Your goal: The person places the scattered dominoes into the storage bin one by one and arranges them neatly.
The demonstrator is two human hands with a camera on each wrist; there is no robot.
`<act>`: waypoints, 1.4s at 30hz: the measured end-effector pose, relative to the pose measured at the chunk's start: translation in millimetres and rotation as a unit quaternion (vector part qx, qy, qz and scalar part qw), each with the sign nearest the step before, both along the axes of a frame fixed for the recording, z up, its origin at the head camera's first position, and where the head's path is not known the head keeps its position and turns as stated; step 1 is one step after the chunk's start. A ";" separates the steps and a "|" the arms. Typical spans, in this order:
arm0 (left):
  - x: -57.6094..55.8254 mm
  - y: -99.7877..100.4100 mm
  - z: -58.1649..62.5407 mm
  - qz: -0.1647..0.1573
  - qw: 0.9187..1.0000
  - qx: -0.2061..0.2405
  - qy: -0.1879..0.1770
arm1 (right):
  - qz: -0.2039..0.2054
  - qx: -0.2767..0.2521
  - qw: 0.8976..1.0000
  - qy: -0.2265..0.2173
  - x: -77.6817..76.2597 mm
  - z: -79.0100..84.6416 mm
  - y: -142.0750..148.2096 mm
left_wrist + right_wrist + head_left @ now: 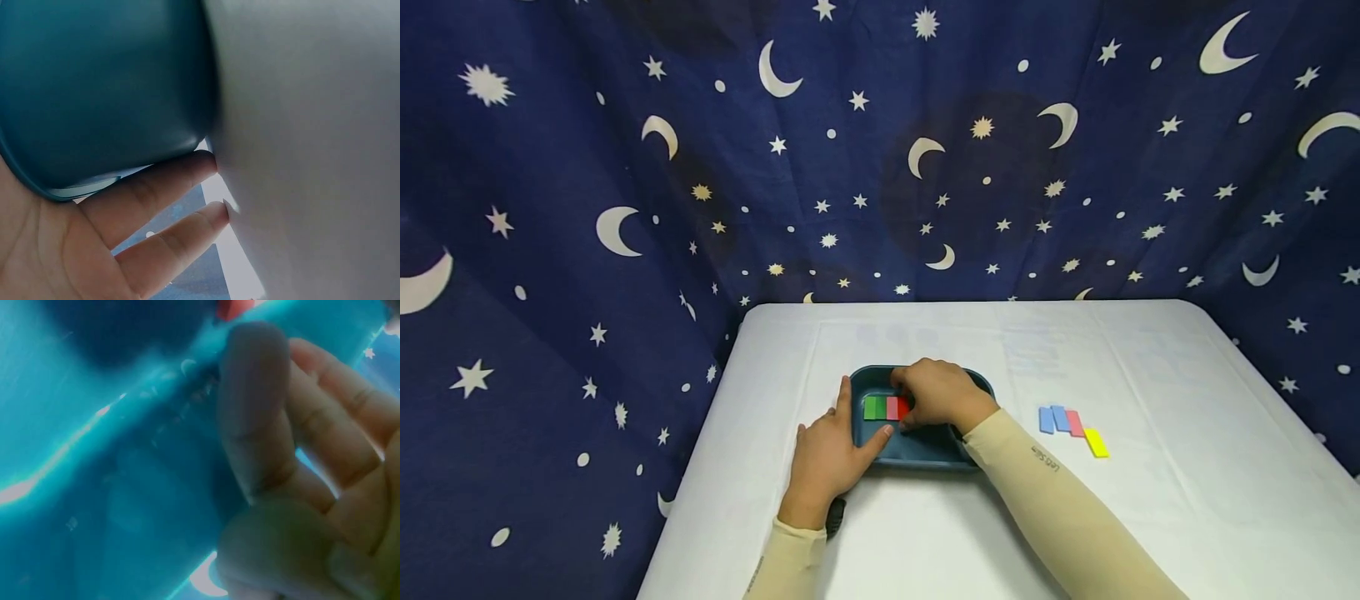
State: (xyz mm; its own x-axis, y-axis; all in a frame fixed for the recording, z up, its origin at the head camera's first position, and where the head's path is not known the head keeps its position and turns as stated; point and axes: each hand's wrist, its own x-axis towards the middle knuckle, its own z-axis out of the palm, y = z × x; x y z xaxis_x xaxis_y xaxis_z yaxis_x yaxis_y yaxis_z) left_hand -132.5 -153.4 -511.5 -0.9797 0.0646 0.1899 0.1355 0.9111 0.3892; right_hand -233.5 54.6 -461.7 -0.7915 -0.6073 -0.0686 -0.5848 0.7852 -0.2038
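A dark teal plastic tray [917,462] stands on the table. My left hand [826,457] grips its left side, thumb over the rim and fingers along the outer wall; in the left wrist view two fingers [156,194] stretch beside the wall. Inside the tray, a light green tile [869,407], a darker green tile [881,407] and a pink tile [892,407] lie side by side. At the row's right end, my right hand [942,393] holds a red tile [902,408] with curled fingers, which partly hide it.
Right of the tray lie two blue tiles [1053,418], another pink tile [1075,423] and a yellow tile [1096,442]. White cloth [1187,492] covers the table. A dark blue curtain [880,150] with moons and stars hangs behind and along both sides.
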 end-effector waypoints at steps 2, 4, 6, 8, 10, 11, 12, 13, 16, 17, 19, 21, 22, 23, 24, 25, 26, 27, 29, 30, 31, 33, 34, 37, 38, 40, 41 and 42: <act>0.1 0.8 0.3 -0.002 1.000 0.000 0.000 | -0.005 0.004 1.000 -0.002 2.6 3.3 2.9; 0.2 0.9 0.3 -0.002 1.000 0.003 0.001 | -0.007 0.004 1.000 -0.003 5.1 7.3 5.5; 0.7 0.5 0.1 -0.001 1.000 0.005 0.001 | -0.008 -0.001 1.000 -0.004 7.9 12.4 8.4; 1.4 0.1 0.2 -0.001 1.000 0.006 0.000 | -0.010 -0.007 1.000 -0.003 10.9 18.8 11.6; 2.0 0.2 0.8 -0.001 1.000 0.005 -0.001 | -0.011 -0.009 1.000 0.000 14.9 25.2 16.0; 2.3 0.4 0.9 -0.003 1.000 0.005 -0.002 | -0.012 -0.010 1.000 0.001 17.2 28.7 18.7; 2.5 0.9 1.4 -0.004 1.000 0.005 -0.002 | -0.013 -0.010 1.000 0.004 19.6 32.0 21.6; 2.7 0.6 1.9 -0.004 1.000 0.005 -0.003 | -0.012 -0.013 1.000 0.006 21.5 35.1 23.7; 2.7 -0.3 1.8 -0.001 1.000 0.004 -0.002 | -0.011 -0.028 0.999 0.020 28.1 43.5 31.4; 2.6 -0.4 1.7 -0.001 1.000 0.005 -0.002 | -0.011 -0.036 0.999 0.026 30.2 45.4 34.8; 2.5 -0.5 1.6 0.000 1.000 0.005 -0.001 | -0.012 -0.057 0.997 0.042 34.1 48.0 42.5; 2.5 -0.3 1.7 -0.001 1.000 0.006 0.000 | -0.013 -0.074 0.995 0.065 37.2 48.1 52.1; 2.7 -0.1 1.8 -0.002 1.000 0.007 -0.001 | -0.012 -0.087 0.993 0.076 38.8 48.1 57.3; 2.8 0.2 1.9 -0.003 1.000 0.008 -0.001 | -0.012 -0.098 0.991 0.086 40.4 47.7 63.0; 2.9 0.5 2.0 -0.003 1.000 0.007 -0.002 | -0.012 -0.110 0.989 0.095 42.2 47.4 69.0; 3.2 0.9 2.1 -0.004 1.000 0.009 -0.003 | -0.013 -0.119 0.987 0.105 43.8 46.8 75.1; 3.3 1.2 1.8 -0.004 1.000 0.009 -0.003 | -0.015 -0.128 0.985 0.113 45.3 46.0 81.6; 3.7 1.5 1.8 -0.005 1.000 0.010 -0.005 | -0.017 -0.139 0.983 0.117 47.4 45.7 88.1; 3.4 1.2 1.6 -0.006 1.000 0.012 -0.005 | -0.025 -0.150 0.980 0.125 50.2 44.5 100.2; 3.6 1.0 1.9 -0.006 1.000 0.013 -0.005 | -0.029 -0.155 0.979 0.128 51.3 43.4 105.9; 3.7 0.7 2.1 -0.006 1.000 0.014 -0.005 | -0.034 -0.156 0.978 0.132 52.2 42.0 111.6; 3.5 0.1 2.1 -0.006 1.000 0.016 -0.003 | -0.044 -0.159 0.977 0.136 54.0 38.8 122.0; 3.5 -0.2 2.0 -0.006 1.000 0.016 -0.002 | -0.048 -0.158 0.976 0.139 54.6 36.5 126.9; 3.7 -0.6 1.6 -0.006 1.000 0.016 -0.002 | -0.060 -0.159 0.975 0.143 57.0 27.6 141.7; 3.7 -0.6 1.4 -0.007 1.000 0.017 -0.002 | -0.065 -0.159 0.975 0.144 58.1 24.1 146.8; 4.0 -0.4 1.0 -0.009 1.000 0.017 -0.003 | -0.078 -0.158 0.974 0.145 60.4 16.3 157.3; 4.0 -0.2 0.3 -0.009 1.000 0.017 -0.003 | -0.086 -0.158 0.973 0.143 61.8 12.5 162.4; 4.1 0.0 0.0 -0.010 1.000 0.018 -0.003 | -0.092 -0.157 0.973 0.142 63.1 8.7 167.5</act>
